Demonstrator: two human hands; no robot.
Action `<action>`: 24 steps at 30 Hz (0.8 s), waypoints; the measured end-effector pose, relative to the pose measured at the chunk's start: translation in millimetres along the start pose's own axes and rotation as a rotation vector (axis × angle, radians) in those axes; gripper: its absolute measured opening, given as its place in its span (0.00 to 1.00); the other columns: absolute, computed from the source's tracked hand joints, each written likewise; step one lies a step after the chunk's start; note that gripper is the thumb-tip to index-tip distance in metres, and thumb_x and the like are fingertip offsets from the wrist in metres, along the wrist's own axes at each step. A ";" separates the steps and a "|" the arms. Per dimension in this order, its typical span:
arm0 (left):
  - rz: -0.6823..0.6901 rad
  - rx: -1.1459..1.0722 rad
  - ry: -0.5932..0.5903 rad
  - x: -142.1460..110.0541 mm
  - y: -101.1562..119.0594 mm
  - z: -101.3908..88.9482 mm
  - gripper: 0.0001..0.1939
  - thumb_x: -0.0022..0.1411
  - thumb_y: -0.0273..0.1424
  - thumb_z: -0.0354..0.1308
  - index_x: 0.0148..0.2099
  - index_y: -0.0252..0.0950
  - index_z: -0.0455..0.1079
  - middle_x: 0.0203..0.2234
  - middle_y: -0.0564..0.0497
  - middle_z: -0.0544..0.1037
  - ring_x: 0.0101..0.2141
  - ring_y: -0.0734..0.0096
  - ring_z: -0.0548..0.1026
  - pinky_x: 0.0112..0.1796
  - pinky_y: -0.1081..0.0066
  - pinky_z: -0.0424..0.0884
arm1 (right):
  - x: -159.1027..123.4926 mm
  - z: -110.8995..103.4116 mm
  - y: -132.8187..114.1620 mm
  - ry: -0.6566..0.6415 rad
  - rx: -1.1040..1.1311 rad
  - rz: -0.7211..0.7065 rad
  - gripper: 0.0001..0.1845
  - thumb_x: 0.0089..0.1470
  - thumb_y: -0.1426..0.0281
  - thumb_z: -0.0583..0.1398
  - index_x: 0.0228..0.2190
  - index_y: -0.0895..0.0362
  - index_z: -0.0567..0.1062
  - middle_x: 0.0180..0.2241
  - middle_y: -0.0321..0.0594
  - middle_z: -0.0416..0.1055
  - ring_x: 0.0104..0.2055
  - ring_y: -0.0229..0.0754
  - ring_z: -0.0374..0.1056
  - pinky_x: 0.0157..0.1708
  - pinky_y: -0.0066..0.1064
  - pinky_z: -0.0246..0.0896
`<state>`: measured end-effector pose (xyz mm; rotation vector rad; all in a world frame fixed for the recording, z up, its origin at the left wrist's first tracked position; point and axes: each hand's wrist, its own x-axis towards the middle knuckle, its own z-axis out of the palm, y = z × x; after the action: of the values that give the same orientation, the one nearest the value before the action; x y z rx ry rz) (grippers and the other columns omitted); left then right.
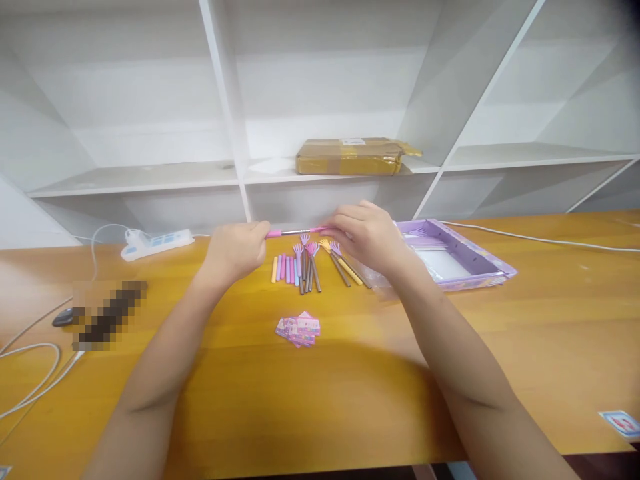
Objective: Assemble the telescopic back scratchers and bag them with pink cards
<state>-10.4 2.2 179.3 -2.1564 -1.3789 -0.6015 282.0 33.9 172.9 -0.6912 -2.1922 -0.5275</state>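
Between my hands a pink back scratcher (296, 232) with a thin metal rod is stretched out level above the table. My left hand (236, 248) is closed round its pink handle end. The fingers of my right hand (369, 233) pinch the pink part at the other end, whose tip they hide. Beneath it lie several back scratchers (309, 270) with claw heads and dark rods, and a row of short coloured handles (285, 269). More scratchers (345, 265), one of them yellow, are fanned out below my right hand. Closer to me is a small heap of printed pink cards (300, 329).
A purple open box (483, 275) with clear plastic by it sits beyond my right forearm. White shelves rise behind the wooden table (300, 407), holding a taped carton (350, 159). At left are a power strip (157, 244), cables, a black mouse (63, 317) and a blurred-out patch.
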 end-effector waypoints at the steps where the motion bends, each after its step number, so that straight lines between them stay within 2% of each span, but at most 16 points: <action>1: 0.000 -0.003 0.010 1.2 -5.4 3.5 0.09 0.61 0.22 0.54 0.30 0.40 0.68 0.22 0.48 0.76 0.22 0.62 0.68 0.28 0.63 0.45 | -0.4 1.6 4.4 0.008 0.003 -0.001 0.15 0.76 0.61 0.58 0.41 0.51 0.83 0.34 0.40 0.81 0.35 0.43 0.72 0.40 0.38 0.56; 4: -0.031 0.024 0.031 5.2 -33.9 13.8 0.09 0.62 0.24 0.54 0.31 0.40 0.70 0.24 0.46 0.77 0.25 0.60 0.70 0.28 0.62 0.47 | -4.8 1.7 28.2 0.054 -0.002 0.034 0.13 0.75 0.62 0.60 0.40 0.51 0.84 0.34 0.40 0.81 0.37 0.45 0.73 0.41 0.38 0.56; 7: -0.075 0.088 0.081 7.8 -75.3 16.9 0.09 0.65 0.26 0.54 0.33 0.41 0.73 0.29 0.44 0.80 0.32 0.56 0.74 0.30 0.62 0.50 | -18.2 -8.5 68.3 0.109 -0.019 0.140 0.14 0.73 0.59 0.61 0.38 0.50 0.83 0.34 0.41 0.79 0.38 0.48 0.72 0.42 0.40 0.58; 10: -0.132 0.129 0.169 6.1 -114.8 11.1 0.12 0.70 0.30 0.52 0.32 0.42 0.70 0.28 0.44 0.77 0.35 0.55 0.71 0.32 0.61 0.51 | -40.9 -27.3 114.0 0.191 -0.009 0.264 0.15 0.72 0.55 0.62 0.36 0.49 0.83 0.35 0.43 0.78 0.39 0.51 0.69 0.43 0.42 0.59; 13: -0.177 0.125 0.250 -0.5 -141.1 1.0 0.15 0.73 0.31 0.50 0.30 0.42 0.64 0.26 0.46 0.71 0.37 0.55 0.66 0.35 0.59 0.54 | -66.4 -49.7 149.7 0.313 -0.021 0.323 0.16 0.69 0.54 0.64 0.33 0.47 0.82 0.32 0.45 0.78 0.37 0.50 0.67 0.41 0.43 0.58; 16: -0.180 0.065 0.231 -8.3 -154.4 -7.5 0.18 0.77 0.32 0.46 0.31 0.41 0.61 0.28 0.47 0.68 0.38 0.57 0.61 0.38 0.59 0.54 | -88.3 -70.7 168.5 0.386 -0.066 0.364 0.12 0.67 0.58 0.66 0.32 0.48 0.83 0.34 0.48 0.80 0.39 0.51 0.69 0.44 0.44 0.60; 18: -0.177 0.024 0.235 -11.1 -158.8 -9.4 0.18 0.78 0.33 0.47 0.31 0.41 0.59 0.28 0.48 0.67 0.38 0.59 0.60 0.39 0.60 0.54 | -99.6 -81.6 174.6 0.431 -0.118 0.404 0.10 0.65 0.61 0.66 0.31 0.48 0.82 0.34 0.48 0.81 0.39 0.52 0.70 0.46 0.45 0.61; 21: -0.166 0.012 0.239 -10.2 -161.4 -5.5 0.15 0.74 0.31 0.51 0.31 0.40 0.58 0.27 0.49 0.67 0.38 0.59 0.61 0.39 0.60 0.56 | -110.6 -90.2 180.5 0.450 -0.186 0.488 0.09 0.62 0.66 0.67 0.28 0.48 0.80 0.33 0.48 0.81 0.38 0.52 0.71 0.47 0.46 0.62; 24: -0.178 0.067 0.219 -6.4 -160.7 2.2 0.12 0.69 0.27 0.53 0.31 0.41 0.60 0.26 0.48 0.68 0.38 0.56 0.65 0.36 0.60 0.57 | -114.7 -90.2 184.8 0.438 -0.211 0.588 0.07 0.59 0.69 0.68 0.29 0.49 0.81 0.35 0.49 0.82 0.41 0.52 0.72 0.47 0.45 0.64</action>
<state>-160.1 56.5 202.2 -1.8659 -1.4562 -0.8208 510.7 89.8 168.4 -1.1573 -1.4480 -0.5373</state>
